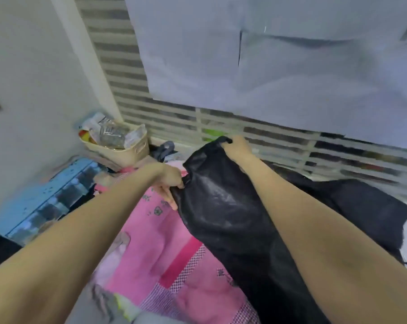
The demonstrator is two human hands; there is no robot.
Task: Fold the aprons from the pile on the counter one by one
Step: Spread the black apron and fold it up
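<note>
A shiny black apron hangs lifted in front of me, held up by both hands. My left hand pinches its left edge at mid height. My right hand grips its top edge, higher and farther back. Under it a pink patterned apron lies spread on the counter, with darker pink checked bands. More dark cloth lies bunched at the right, partly behind my right forearm. The frame is blurred by motion.
A beige basket with packets and a clear jar stands at the back left corner. A blue box lies along the left wall. Striped blinds and a pale hanging sheet close the back.
</note>
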